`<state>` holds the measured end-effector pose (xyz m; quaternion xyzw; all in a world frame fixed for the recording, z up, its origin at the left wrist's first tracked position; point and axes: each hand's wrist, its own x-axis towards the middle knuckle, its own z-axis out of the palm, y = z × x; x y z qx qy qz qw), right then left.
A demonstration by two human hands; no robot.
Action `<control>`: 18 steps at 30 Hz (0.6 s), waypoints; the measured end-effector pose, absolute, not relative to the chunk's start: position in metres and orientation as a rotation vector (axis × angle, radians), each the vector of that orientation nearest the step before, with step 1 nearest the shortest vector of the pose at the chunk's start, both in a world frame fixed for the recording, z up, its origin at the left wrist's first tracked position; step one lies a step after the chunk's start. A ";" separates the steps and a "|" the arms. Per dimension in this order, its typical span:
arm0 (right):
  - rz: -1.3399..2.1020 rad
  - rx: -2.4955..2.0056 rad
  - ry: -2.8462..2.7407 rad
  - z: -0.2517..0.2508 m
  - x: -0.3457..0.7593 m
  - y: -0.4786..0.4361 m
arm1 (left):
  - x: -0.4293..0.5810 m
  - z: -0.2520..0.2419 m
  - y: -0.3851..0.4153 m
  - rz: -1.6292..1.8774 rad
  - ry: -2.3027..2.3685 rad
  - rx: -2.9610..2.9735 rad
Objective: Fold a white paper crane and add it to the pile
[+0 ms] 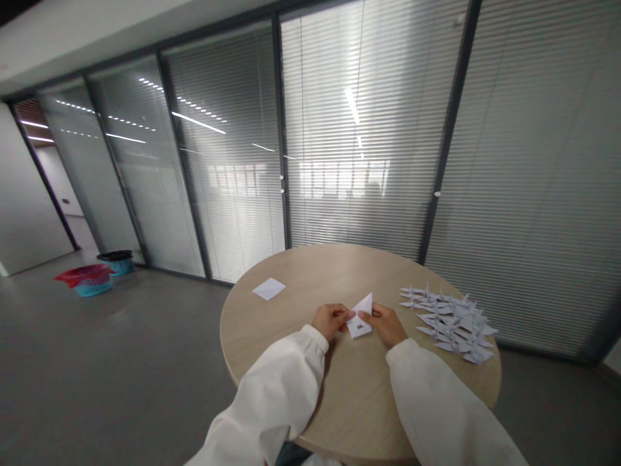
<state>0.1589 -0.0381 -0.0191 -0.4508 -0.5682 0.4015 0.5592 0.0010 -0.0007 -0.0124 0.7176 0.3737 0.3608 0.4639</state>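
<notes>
Grips pinching now: our left grip (pixel 332 321) and right grip (pixel 382 325) squeeze a crisp folded white paper triangle (pixel 360 317) between them, over the round wood-grain tabletop (pixel 295 336), a flat paper square (pixel 268 288) to our left, pointy paper cranes (pixel 449 322) heaped right!

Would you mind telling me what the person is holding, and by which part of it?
A folded white paper triangle is held at its two side edges, pinched by the fingertips of the left hand and the right hand.
</notes>
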 end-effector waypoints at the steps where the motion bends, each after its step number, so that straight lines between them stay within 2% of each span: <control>1: 0.954 -1.058 -1.337 -0.019 0.159 -0.038 | 0.001 -0.013 0.000 0.894 0.920 1.773; 12: 0.725 -1.111 -1.343 -0.026 0.167 -0.033 | 0.002 -0.018 0.002 0.853 0.913 1.841; 18: 0.729 -1.150 -1.263 -0.034 0.171 -0.025 | 0.003 -0.011 -0.003 0.857 0.738 1.744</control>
